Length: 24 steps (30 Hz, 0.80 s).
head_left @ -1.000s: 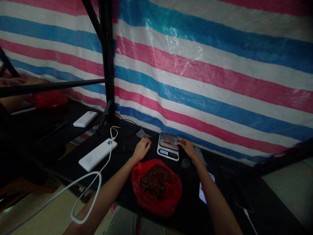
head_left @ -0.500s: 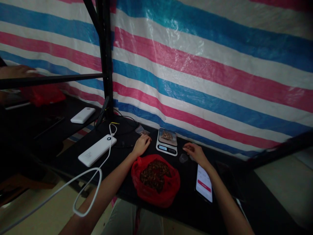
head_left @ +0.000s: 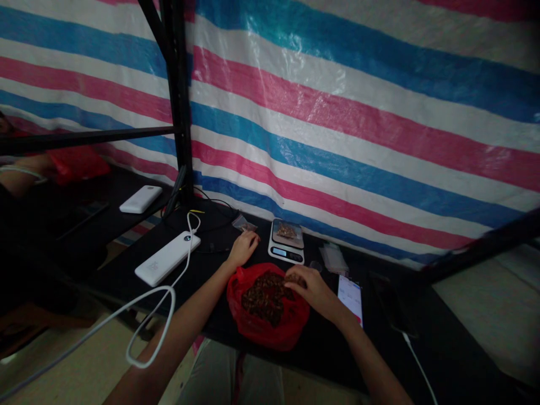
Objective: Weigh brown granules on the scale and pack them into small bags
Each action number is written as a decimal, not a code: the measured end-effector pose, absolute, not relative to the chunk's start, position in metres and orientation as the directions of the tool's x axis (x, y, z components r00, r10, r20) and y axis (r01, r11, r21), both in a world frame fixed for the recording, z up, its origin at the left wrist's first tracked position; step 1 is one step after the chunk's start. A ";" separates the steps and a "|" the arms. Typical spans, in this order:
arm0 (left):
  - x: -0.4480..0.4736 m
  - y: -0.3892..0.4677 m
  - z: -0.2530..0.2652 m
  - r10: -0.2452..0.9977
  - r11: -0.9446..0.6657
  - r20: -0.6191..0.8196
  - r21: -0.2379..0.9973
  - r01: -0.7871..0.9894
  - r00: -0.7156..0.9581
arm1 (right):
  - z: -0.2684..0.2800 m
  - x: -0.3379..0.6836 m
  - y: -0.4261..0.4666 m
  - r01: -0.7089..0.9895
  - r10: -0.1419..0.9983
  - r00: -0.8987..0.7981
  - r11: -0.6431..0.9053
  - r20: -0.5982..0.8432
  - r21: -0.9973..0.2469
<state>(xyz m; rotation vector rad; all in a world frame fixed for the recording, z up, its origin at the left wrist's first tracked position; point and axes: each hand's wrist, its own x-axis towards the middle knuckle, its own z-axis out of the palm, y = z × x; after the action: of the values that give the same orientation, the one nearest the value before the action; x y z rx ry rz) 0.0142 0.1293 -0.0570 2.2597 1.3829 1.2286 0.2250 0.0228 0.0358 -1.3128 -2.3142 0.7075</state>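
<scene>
A red plastic bag full of small brown pieces lies open on the black table in front of me. My right hand reaches into the bag's right side, fingers curled over the brown pieces. My left hand rests on the table left of a small digital scale, fingers loosely bent, close to a small clear packet. The scale carries a clear packet of brown pieces on its platform. What the right fingers grip is hidden.
A white power bank with a looping white cable lies at the left. A phone with a lit screen and a stack of clear bags lie right of the scale. A striped tarp hangs behind. Another person's arm shows far left.
My right hand has left the scale, drawn back over the table and dropped into the red bag. The left hand has stayed in place.
</scene>
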 end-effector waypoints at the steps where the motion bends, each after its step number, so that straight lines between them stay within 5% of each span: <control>1: 0.014 0.130 -0.057 0.815 -0.536 0.540 0.562 0.630 0.212 | 0.034 0.220 0.018 0.671 0.856 -0.513 0.448 0.067 -0.590; 9: 0.014 0.128 -0.056 0.815 -0.538 0.532 0.550 0.639 0.229 | 0.033 0.204 0.012 0.735 0.790 -0.613 0.574 0.009 -0.362; 18: 0.015 0.127 -0.052 0.815 -0.549 0.522 0.557 0.623 0.251 | 0.031 0.203 0.019 0.672 0.779 -0.627 0.553 0.019 -0.493; 24: 0.015 0.126 -0.052 0.829 -0.535 0.499 0.577 0.617 0.253 | 0.025 0.206 0.033 0.771 0.884 -0.461 0.441 0.075 -0.460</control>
<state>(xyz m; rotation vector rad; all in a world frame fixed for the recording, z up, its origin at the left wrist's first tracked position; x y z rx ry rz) 0.0150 0.1260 -0.0519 2.2632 1.3446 1.1558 0.2060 0.0326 0.0251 -1.4208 -2.3925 0.5270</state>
